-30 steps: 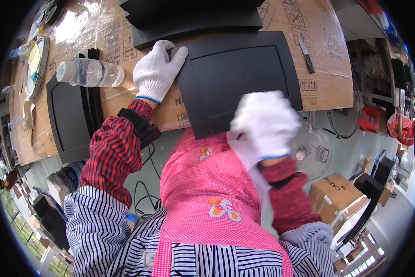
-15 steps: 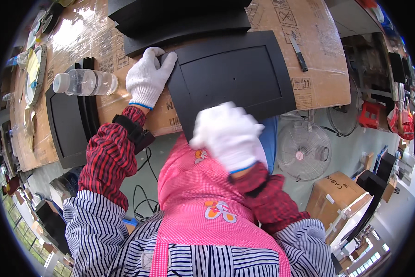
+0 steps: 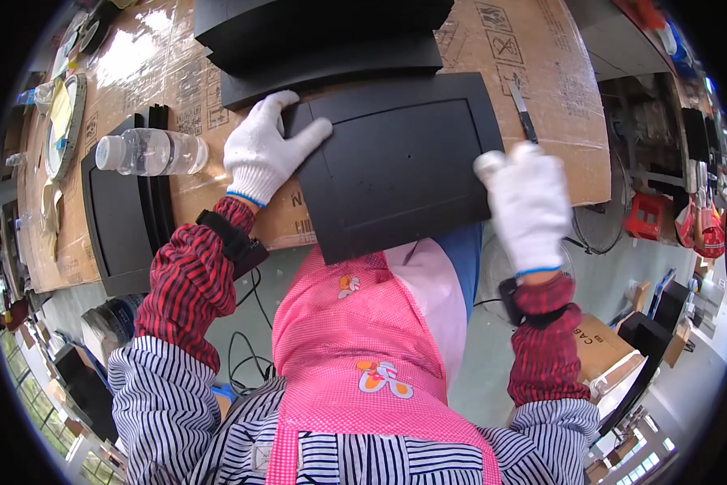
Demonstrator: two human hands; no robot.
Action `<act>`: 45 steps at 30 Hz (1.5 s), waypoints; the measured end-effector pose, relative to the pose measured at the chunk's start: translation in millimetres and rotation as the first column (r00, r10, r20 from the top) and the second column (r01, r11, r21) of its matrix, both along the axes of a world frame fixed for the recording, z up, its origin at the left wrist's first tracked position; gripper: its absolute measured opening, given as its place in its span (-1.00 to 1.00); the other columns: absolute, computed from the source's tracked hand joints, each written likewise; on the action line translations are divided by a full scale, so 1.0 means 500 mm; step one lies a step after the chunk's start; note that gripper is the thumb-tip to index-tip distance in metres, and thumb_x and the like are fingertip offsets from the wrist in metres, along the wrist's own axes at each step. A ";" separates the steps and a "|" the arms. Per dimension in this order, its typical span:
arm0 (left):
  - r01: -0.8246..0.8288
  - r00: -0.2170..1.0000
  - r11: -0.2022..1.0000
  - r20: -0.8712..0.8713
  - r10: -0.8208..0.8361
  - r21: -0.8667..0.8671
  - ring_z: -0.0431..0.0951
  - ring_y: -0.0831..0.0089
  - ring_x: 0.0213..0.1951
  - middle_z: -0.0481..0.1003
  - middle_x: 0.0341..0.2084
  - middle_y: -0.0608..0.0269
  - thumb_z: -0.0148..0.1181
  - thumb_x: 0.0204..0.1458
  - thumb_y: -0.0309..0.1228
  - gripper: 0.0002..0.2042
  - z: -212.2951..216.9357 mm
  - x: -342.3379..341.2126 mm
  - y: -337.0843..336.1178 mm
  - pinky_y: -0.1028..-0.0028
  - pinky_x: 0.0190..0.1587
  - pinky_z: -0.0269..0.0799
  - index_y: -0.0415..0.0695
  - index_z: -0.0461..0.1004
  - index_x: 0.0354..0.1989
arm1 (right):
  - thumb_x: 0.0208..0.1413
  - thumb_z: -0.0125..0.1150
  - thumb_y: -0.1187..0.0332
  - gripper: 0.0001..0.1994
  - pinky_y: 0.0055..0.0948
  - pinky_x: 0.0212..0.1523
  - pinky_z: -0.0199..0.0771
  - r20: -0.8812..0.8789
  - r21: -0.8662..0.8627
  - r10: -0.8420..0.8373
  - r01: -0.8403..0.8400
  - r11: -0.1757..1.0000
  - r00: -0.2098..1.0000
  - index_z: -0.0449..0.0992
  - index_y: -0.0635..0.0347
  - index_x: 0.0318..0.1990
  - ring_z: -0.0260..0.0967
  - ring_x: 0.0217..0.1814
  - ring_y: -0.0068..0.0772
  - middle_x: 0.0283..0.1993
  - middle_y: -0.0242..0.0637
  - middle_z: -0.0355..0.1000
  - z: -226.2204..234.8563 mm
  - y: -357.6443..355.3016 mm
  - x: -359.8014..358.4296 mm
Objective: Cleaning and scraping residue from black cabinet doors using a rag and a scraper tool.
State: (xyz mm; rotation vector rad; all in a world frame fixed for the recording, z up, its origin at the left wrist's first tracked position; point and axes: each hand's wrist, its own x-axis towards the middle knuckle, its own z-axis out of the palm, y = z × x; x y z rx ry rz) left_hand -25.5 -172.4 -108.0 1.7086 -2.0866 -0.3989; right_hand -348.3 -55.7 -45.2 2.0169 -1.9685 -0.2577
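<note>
Panel (image 3: 404, 153), black and flat with an inset rectangle, is being supported on the cardboard-covered table (image 3: 569, 121), its near side jutting out past the near edge above the pink apron (image 3: 355, 323). Its left side is being steadied near the far corner by the gloved left hand (image 3: 270, 147): the thumb is being laid on the face, spread apart from the forefinger; whether other fingers are being clamped underneath cannot be told. The gloved right hand (image 3: 529, 202), blurred, is being held just beside the right edge; whether its fingers are being closed on anything cannot be told. Just beyond it, a knife (image 3: 528, 125) is being kept on the cardboard. Far of the panel, stacked black pieces (image 3: 323, 40) are being stored; at left, a clear bottle (image 3: 157, 152). Judging by looks, something stiff and fairly light is being handled, perhaps slippery under gloves and easily scratched, best being gripped by opposite left and right edges.
</note>
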 end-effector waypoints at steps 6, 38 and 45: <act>0.040 0.999 0.997 0.031 -0.042 0.071 0.62 0.26 -0.19 0.56 -0.17 0.17 0.48 -0.04 0.05 -0.41 0.003 -0.003 -0.004 0.32 -0.06 0.55 -0.08 0.58 0.09 | 0.26 0.04 0.37 -0.84 -0.01 -0.19 0.63 0.316 0.102 -0.081 0.051 0.993 0.945 0.49 0.08 -0.07 0.55 -0.12 0.07 -0.10 -0.05 0.43 -0.044 -0.054 0.030; 0.065 0.988 0.997 -0.137 -0.069 -0.034 0.66 0.06 -0.15 0.61 -0.15 0.09 0.22 0.27 -0.22 -0.77 0.007 -0.035 0.001 0.24 -0.10 0.55 -0.08 0.59 -0.05 | 0.31 0.04 0.31 -0.84 -0.04 -0.21 0.61 0.268 0.034 -0.130 0.126 0.992 0.955 0.53 0.09 -0.10 0.54 -0.20 0.06 -0.22 -0.05 0.47 -0.040 -0.045 -0.003; 0.093 0.984 0.990 -0.143 -0.107 -0.101 0.66 0.03 -0.21 0.63 -0.21 0.09 0.19 0.28 -0.24 -0.81 -0.020 -0.026 -0.008 0.19 -0.14 0.56 -0.05 0.59 -0.09 | 0.18 0.11 0.31 -0.83 -0.21 -0.38 0.58 0.417 -0.137 0.245 -0.206 0.969 0.875 0.46 0.12 -0.12 0.50 -0.32 -0.21 -0.25 -0.18 0.40 -0.053 -0.061 0.339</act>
